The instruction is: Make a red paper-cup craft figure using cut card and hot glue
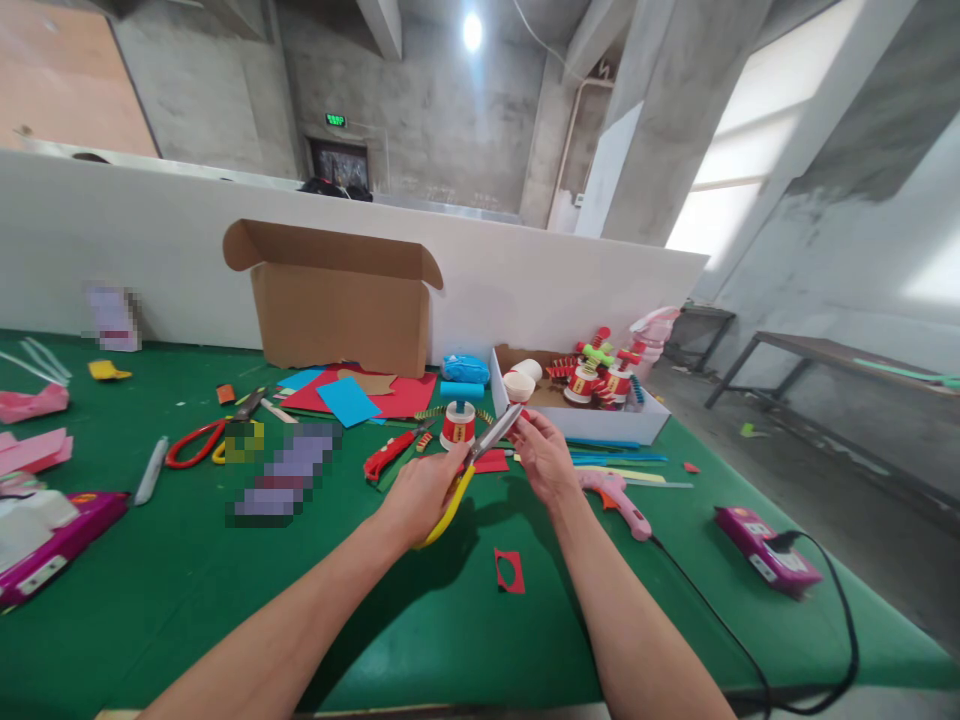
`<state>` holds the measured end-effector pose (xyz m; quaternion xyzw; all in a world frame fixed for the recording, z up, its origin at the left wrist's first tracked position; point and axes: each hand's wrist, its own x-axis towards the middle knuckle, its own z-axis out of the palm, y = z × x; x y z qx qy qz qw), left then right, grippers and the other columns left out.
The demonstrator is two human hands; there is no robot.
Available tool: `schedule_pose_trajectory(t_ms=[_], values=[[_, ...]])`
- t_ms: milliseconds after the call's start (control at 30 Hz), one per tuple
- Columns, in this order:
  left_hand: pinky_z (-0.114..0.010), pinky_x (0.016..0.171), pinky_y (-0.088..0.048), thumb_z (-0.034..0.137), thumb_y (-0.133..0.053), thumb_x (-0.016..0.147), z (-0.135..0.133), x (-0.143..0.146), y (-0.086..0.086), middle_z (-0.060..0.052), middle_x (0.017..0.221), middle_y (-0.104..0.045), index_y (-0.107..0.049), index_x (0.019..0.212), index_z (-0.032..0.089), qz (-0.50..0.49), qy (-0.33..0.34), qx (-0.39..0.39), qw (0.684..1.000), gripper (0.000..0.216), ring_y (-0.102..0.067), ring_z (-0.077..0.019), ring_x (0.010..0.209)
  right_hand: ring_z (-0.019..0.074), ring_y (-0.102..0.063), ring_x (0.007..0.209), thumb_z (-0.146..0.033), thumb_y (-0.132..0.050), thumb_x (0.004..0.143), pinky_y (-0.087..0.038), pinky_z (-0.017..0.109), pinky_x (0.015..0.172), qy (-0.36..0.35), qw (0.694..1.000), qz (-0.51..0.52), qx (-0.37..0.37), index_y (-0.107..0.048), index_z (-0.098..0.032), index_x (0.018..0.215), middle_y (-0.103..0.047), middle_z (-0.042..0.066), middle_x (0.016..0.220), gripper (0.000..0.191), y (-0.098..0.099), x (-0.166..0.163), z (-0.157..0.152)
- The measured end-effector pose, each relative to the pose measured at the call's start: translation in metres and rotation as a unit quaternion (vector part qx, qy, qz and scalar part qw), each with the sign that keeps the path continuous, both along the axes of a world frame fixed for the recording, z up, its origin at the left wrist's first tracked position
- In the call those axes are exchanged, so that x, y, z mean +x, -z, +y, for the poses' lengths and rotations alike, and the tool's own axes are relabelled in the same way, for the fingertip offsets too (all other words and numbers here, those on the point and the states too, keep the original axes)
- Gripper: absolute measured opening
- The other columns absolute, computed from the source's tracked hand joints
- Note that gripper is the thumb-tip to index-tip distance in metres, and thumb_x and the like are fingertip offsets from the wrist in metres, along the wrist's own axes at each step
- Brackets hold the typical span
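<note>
Yellow-handled scissors (451,506) are in my left hand (427,492), their blades pointing up and to the right. My right hand (541,455) is closed, fingertips pinched by the blade tips on a small red piece (523,415), mostly hidden by the fingers. Just behind the scissors a red and white paper cup (458,428) stands upside down. Below the hands lies a red paper scrap (509,572) with a round hole cut in it. A red paper strip (491,461) is under the blades.
A white box (615,424) with decorated cups is at the back right. A pink glue gun (616,497) lies right of my hand, its cord running to the table's front edge. Red-handled scissors (196,444), a red utility knife (388,453) and colored paper (349,401) lie leftward.
</note>
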<state>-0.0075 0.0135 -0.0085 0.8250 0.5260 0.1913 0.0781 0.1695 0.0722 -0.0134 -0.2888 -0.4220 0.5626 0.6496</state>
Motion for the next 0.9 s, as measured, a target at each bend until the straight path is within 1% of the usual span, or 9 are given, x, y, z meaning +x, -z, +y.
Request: schedule_pose_trajectory(t_ms=[233,400,733,900], values=[[-0.026,0.061,-0.042,0.021,-0.042,0.085,-0.0002,0.0001,0.0001,-0.006,0.089,-0.067,-0.044,0.119,0.022,0.004,0.001,0.006,1.000,0.035,-0.065,-0.0215,0.078,0.0124,-0.060,0.071,-0.033,-0.082,0.053,-0.046,0.029,0.078,-0.002,1.000,0.025,-0.009,-0.069,-0.021,0.068,-0.068,-0.001,0.073,0.024,-0.0001,0.0003,0.0007],[-0.026,0.060,-0.042,0.022,-0.041,0.085,0.0004,-0.0006,0.0001,-0.006,0.092,-0.067,-0.042,0.122,0.022,0.014,0.004,0.015,1.000,0.037,-0.065,-0.0224,0.080,0.0121,-0.059,0.071,-0.033,-0.081,0.054,-0.046,0.029,0.078,-0.003,1.000,0.024,-0.009,-0.069,-0.020,0.068,-0.067,-0.001,0.073,0.022,-0.0013,0.0003,0.0000],[-0.026,0.058,-0.040,0.025,-0.039,0.087,0.0024,-0.0003,0.0026,-0.006,0.094,-0.067,-0.045,0.118,0.022,0.032,0.000,0.021,0.999,0.032,-0.065,-0.0227,0.080,0.0119,-0.059,0.069,-0.035,-0.083,0.053,-0.046,0.028,0.076,-0.007,1.000,0.020,-0.014,-0.070,-0.021,0.069,-0.067,-0.002,0.072,0.025,0.0015,0.0009,0.0018],[-0.027,0.058,-0.039,0.023,-0.040,0.086,0.0009,0.0005,0.0010,-0.005,0.093,-0.067,-0.042,0.122,0.023,0.027,-0.002,0.015,1.000,0.036,-0.065,-0.0238,0.080,0.0121,-0.059,0.069,-0.034,-0.082,0.054,-0.046,0.028,0.076,-0.016,1.000,0.018,-0.012,-0.070,-0.021,0.070,-0.067,-0.002,0.073,0.024,0.0020,0.0016,0.0021]])
